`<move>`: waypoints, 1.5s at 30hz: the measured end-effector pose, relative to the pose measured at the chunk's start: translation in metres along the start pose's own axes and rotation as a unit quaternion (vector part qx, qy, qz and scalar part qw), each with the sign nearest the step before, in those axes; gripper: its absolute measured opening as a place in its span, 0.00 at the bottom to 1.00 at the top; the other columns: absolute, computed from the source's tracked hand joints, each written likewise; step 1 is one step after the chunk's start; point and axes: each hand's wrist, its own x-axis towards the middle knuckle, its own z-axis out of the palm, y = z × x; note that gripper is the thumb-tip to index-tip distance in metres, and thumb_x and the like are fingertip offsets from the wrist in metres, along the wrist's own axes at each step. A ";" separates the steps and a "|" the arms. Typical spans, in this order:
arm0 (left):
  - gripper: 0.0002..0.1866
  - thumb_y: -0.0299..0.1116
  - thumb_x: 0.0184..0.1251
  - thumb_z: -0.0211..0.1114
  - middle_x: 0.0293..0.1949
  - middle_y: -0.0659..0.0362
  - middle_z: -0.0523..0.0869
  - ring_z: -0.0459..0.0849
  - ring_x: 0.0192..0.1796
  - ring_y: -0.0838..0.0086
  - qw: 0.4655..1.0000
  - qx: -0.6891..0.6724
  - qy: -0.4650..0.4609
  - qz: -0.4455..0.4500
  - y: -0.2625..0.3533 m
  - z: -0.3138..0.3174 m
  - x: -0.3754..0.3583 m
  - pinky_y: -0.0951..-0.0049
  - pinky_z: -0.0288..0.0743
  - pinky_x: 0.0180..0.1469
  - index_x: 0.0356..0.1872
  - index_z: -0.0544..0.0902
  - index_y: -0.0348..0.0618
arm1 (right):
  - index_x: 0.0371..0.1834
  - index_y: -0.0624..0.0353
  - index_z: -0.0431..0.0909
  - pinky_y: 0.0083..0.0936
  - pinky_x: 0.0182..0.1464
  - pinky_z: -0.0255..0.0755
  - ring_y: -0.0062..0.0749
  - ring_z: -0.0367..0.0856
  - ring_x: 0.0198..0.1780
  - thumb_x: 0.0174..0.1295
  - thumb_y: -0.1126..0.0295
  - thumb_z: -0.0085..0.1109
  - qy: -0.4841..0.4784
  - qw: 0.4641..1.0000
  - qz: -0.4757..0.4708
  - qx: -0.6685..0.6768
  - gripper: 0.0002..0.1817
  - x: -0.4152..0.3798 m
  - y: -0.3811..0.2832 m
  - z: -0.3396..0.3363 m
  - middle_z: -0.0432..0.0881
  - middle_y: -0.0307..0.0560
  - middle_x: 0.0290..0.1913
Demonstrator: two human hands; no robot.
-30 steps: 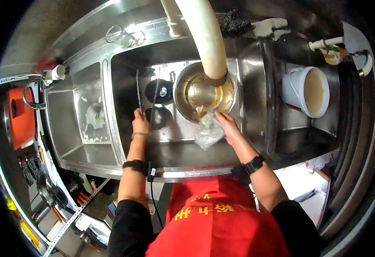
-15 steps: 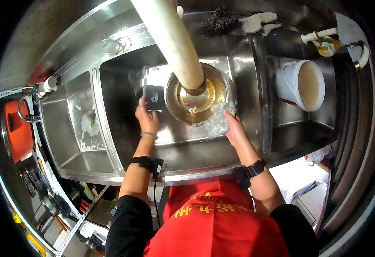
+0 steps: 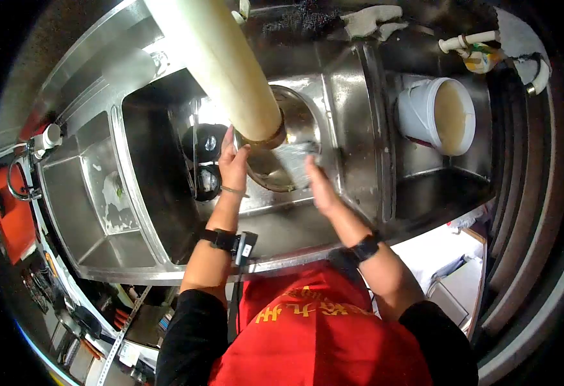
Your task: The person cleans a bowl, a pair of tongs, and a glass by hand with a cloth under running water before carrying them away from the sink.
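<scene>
A round metal pot [image 3: 298, 106] stands in the middle sink, brownish residue on its inside. At its left side, my left hand [image 3: 233, 166] is closed on the rim, the thumb towards the inside. My right hand [image 3: 322, 186] is at the pot's right side, smeared by motion. Clear crinkled plastic [image 3: 293, 161] lies across the pot's mouth, right at the fingers of that hand. A thick pale pipe [image 3: 230, 71] ends over the pot and hides part of its inside. Black dishes [image 3: 203, 145] lie in the sink just left of my left hand.
A white bucket [image 3: 420, 116] of cloudy liquid lies tilted in the right sink. The left sink [image 3: 95, 212] has suds in it. Work gloves [image 3: 367, 22] rest on the back ledge. The steel front edge [image 3: 282, 259] runs before my body.
My left hand has come to the pot's rim, away from a blurred clear thing. My right hand has moved the plastic up and left over the pot. The view has shifted.
</scene>
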 end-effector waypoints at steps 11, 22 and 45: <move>0.06 0.15 0.36 0.50 0.51 0.50 0.77 0.58 0.65 0.52 0.957 0.225 0.026 0.180 0.118 0.033 -0.073 0.60 0.49 0.64 0.14 0.64 0.36 | 0.56 0.46 0.67 0.29 0.59 0.61 0.35 0.67 0.58 0.54 0.67 0.46 -0.104 0.621 -0.358 -0.689 0.23 0.045 -0.034 -0.006 0.69 0.43 0.57; 0.14 0.16 0.33 0.48 0.48 0.53 0.77 0.57 0.66 0.55 0.922 0.239 0.066 0.297 0.118 0.030 -0.096 0.62 0.49 0.64 0.26 0.77 0.32 | 0.54 0.61 0.65 0.30 0.55 0.62 0.38 0.69 0.53 0.63 0.59 0.42 -0.014 0.893 -0.243 -0.379 0.21 -0.023 0.075 0.094 0.71 0.48 0.53; 0.05 0.17 0.37 0.54 0.30 0.54 0.82 0.73 0.55 0.56 0.905 0.340 -0.070 0.247 0.127 0.024 -0.071 0.63 0.62 0.57 0.17 0.77 0.34 | 0.23 0.54 0.69 0.34 0.36 0.62 0.41 0.69 0.35 0.41 0.63 0.56 0.030 0.599 -0.566 -0.566 0.09 0.008 -0.087 0.084 0.71 0.43 0.27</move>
